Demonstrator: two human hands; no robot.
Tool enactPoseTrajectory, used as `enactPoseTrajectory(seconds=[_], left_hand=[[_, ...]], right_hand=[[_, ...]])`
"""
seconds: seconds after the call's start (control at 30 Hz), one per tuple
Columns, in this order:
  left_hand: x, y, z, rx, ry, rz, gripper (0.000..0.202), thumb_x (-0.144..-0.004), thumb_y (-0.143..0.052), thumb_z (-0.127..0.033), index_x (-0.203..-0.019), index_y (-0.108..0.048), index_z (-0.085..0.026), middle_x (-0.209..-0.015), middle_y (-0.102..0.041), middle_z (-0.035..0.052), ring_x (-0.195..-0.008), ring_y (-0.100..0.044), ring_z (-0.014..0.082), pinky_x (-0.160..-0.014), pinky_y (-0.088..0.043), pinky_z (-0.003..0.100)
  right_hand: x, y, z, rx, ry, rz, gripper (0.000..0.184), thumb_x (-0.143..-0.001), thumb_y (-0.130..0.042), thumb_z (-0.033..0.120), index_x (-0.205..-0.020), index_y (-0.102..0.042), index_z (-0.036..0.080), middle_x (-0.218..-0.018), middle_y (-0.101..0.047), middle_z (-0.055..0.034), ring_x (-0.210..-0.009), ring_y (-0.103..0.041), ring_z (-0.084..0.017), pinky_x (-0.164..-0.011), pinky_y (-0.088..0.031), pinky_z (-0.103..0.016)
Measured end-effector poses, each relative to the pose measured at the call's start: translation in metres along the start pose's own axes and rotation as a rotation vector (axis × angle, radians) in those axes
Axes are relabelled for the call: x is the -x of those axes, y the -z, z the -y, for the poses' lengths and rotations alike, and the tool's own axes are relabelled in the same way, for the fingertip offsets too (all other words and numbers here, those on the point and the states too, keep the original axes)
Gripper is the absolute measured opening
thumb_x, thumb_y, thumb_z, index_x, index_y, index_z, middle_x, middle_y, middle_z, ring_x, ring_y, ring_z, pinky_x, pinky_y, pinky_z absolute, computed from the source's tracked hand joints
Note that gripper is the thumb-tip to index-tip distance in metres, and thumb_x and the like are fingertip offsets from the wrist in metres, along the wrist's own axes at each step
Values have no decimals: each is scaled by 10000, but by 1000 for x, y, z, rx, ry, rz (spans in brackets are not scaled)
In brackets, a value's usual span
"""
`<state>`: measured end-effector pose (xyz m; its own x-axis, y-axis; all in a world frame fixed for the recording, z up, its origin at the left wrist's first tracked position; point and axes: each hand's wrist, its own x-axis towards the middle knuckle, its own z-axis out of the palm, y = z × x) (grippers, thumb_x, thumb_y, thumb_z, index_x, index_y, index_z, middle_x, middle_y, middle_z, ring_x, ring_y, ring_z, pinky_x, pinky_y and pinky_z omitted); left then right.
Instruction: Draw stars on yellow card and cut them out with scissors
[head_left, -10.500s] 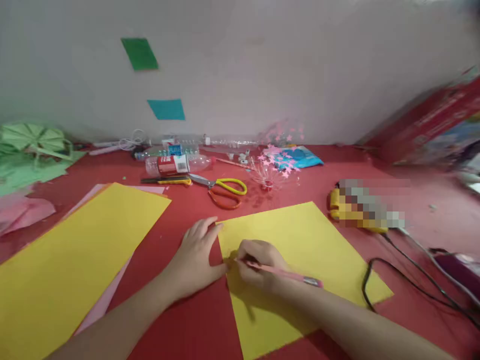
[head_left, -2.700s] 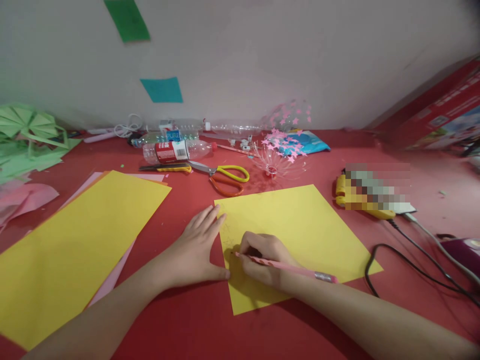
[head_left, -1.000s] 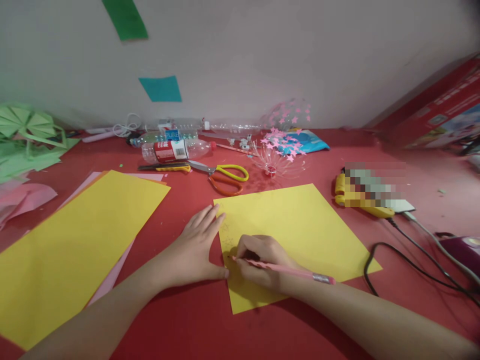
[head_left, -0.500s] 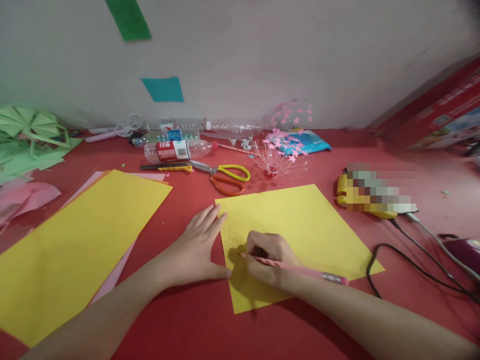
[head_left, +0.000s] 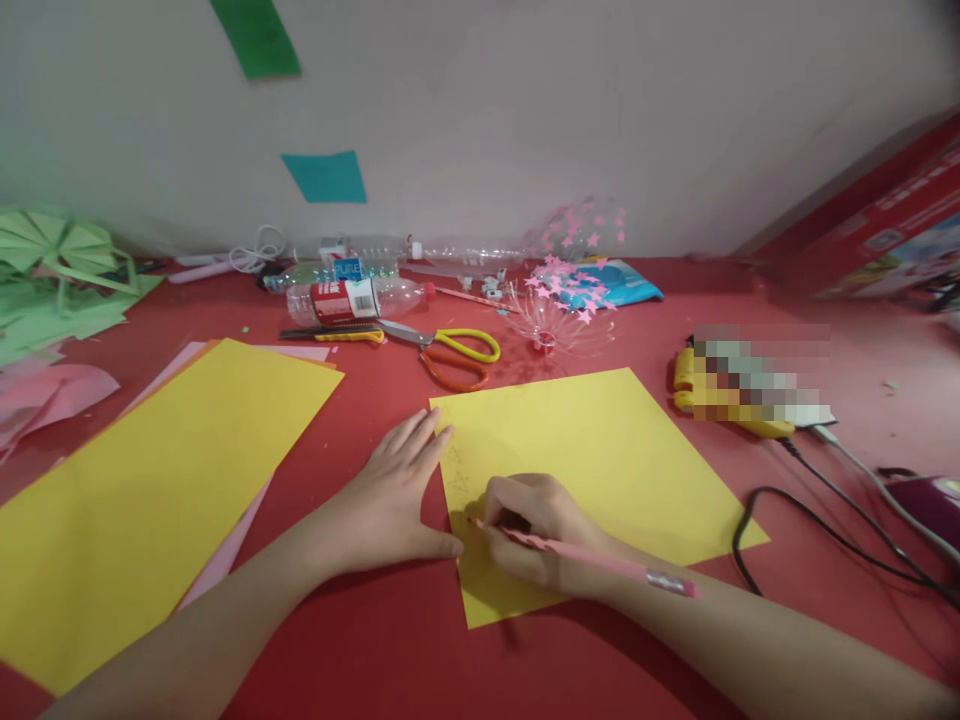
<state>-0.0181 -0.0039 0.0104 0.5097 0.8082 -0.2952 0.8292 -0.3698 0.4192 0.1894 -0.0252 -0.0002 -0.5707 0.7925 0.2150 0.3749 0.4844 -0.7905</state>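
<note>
A yellow sheet of paper (head_left: 600,440) lies on the red table in front of me. My left hand (head_left: 401,500) rests flat at its left edge, fingers spread, with fingertips and thumb on the paper. In my right hand (head_left: 536,530) is a pink pencil (head_left: 600,560) with a pink eraser end. Its tip touches the sheet near the left edge. Small star outlines (head_left: 458,484) are drawn in a column just above the tip. The paper under my right hand is hidden.
Yellow, orange and pink sheets (head_left: 187,470) lie at left. Behind are scissors (head_left: 450,350), a utility knife (head_left: 337,334), plastic bottles (head_left: 345,300) and a clear piece with pink stars (head_left: 544,340). A yellow device (head_left: 750,420) with a black cable (head_left: 810,515) sits at right.
My right hand and the pencil have shifted slightly down and left, uncovering more of the drawn star. My left hand has stayed in place.
</note>
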Motion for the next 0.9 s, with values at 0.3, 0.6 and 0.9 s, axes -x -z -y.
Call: enactPoseTrajectory(seconds=[0.3, 0.6, 0.9], left_hand=[[-1, 2, -1, 9, -7, -11, 1064, -650, -655, -572, -1495, -150, -168, -1582, 17, 110, -1436, 45, 334, -1134, -201, 515], [-1, 0, 1, 15, -7, -33, 1069, -646, -662, -591, -1496, -153, -191, -1583, 4, 110, -1436, 16, 348, -1122, -219, 532], [-2, 11, -1, 48, -64, -124, 819, -749, -640, -484, -1455, -290, -261, -1586, -64, 63, -1438, -30, 335, -1136, -196, 523]], right_hand=[[-1, -2, 3, 65, 68, 30, 95, -677, -450, 104, -656, -462, 196, -560, -477, 31, -485, -397, -87, -475, -307, -188], [-2, 5, -2, -197, -133, -70, 123, -819, -489, 197, -697, -476, 194, -562, -525, 32, -484, -456, -90, -472, -340, -192], [-2, 12, 10, -201, -265, -7, 62, -691, -519, 127, -714, -516, 184, -619, -556, 23, -521, -477, -98, -492, -366, -199]])
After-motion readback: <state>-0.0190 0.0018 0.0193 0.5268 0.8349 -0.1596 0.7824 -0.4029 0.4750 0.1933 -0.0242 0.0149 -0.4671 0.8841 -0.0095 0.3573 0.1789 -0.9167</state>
